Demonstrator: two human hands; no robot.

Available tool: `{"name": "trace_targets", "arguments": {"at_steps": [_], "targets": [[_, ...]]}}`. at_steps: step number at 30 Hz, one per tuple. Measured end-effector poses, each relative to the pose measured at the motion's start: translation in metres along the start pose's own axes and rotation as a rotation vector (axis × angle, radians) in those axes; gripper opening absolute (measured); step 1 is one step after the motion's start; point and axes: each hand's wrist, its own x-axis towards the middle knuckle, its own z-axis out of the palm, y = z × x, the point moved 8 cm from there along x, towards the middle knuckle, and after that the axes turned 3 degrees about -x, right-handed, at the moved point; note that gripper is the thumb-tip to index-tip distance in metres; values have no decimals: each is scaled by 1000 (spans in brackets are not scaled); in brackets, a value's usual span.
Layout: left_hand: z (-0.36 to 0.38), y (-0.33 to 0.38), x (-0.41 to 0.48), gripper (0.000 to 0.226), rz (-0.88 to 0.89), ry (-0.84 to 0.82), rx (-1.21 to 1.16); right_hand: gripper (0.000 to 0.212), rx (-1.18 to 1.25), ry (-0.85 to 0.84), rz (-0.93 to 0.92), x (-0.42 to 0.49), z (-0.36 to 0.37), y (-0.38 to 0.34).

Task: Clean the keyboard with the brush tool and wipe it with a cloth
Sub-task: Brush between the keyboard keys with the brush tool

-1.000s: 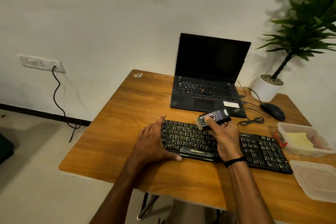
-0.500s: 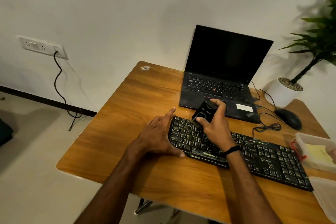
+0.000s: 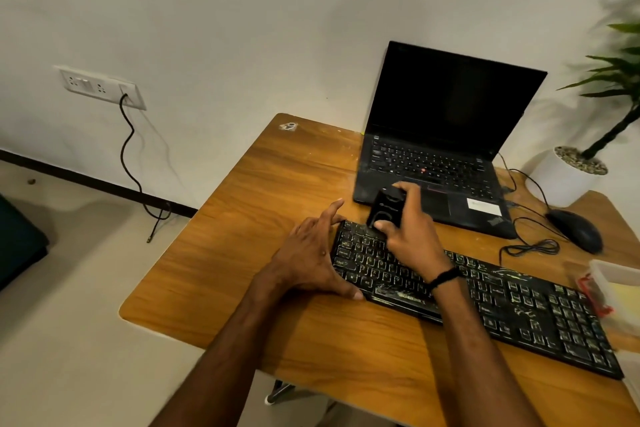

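A black keyboard (image 3: 502, 302) with pale key legends lies across the wooden table (image 3: 270, 191), running from the middle to the right edge. My left hand (image 3: 311, 253) rests flat on the table and holds the keyboard's left end, fingers spread. My right hand (image 3: 408, 229) grips a black brush tool (image 3: 386, 210), which stands on the keyboard's top-left keys; its bristles are hidden under the tool. A yellow cloth (image 3: 628, 295) lies in a clear container at the right edge, only partly in view.
An open black laptop (image 3: 436, 156) stands just behind the keyboard. A black mouse (image 3: 576, 229) with a coiled cable (image 3: 530, 248) sits to its right, beside a white plant pot (image 3: 562, 177). The clear container (image 3: 613, 270) touches the keyboard's right end.
My right hand has carried the brush tool leftwards along the keyboard's top rows to the top-left corner and turned it bristles down. My left hand stays on the keyboard's left end. The view has shifted left.
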Motion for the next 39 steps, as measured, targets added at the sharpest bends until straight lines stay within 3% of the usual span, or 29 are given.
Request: {"name": "trace_targets", "arguments": {"at_steps": [2,8,15,20,27,31,35,39], "targets": [[1,0,1,161,-3,-1,-3,69,-8,26,29,-1,-6,5],[1,-1,0,158,-24,6,-9,68,-11,-93,-124,11,38,-30],[3,-2,1,161,-13,-3,-20,69,-2,99,-5,-1,4,0],[2,0,0,160,-15,-3,-22,64,16,-28,-81,9,37,-29],[1,1,0,160,-19,-6,-26,67,-61,-47,-90,7,33,-25],[1,0,0,160,-18,-5,-23,69,-59,91,12,2,5,-1],[1,0,0,159,-15,-10,-24,66,-42,-37,-55,-1,22,-15],[0,0,0,160,-14,-9,-19,67,-73,75,-34,9,18,-18]]}}
